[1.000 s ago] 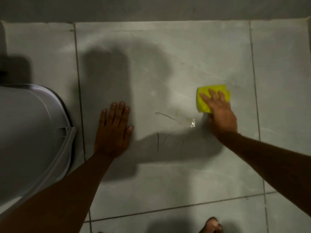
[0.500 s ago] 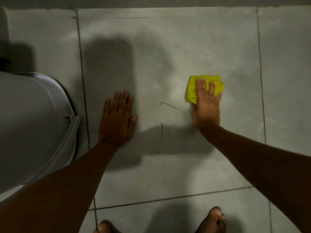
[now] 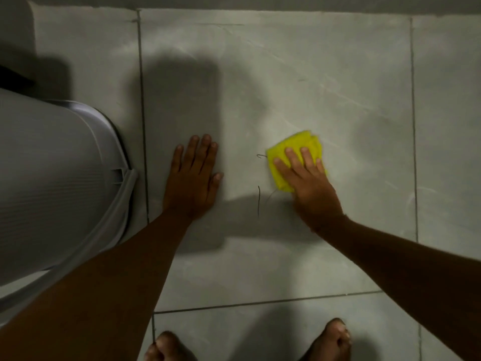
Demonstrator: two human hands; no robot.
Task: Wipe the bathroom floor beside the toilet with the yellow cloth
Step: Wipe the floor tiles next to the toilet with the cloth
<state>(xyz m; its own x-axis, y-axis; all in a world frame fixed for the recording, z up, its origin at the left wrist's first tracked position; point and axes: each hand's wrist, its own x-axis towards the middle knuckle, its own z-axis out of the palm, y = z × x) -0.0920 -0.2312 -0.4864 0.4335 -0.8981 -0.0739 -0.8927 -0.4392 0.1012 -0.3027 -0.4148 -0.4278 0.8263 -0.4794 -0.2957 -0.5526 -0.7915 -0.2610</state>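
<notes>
A folded yellow cloth lies flat on the grey tiled floor, right of centre. My right hand presses down on it, fingers spread over its near half. My left hand rests flat on the tile, palm down and fingers apart, holding nothing, just right of the toilet. Thin dark hairs lie on the tile between my two hands, one touching the cloth's left edge.
The white toilet fills the left side, its rim close to my left forearm. The wall base runs along the top. My bare toes show at the bottom edge. Grout lines cross the floor.
My right hand has slid the cloth leftward and nearer to me, over where the long hair lay. My left hand has stayed planted; the camera has shifted slightly.
</notes>
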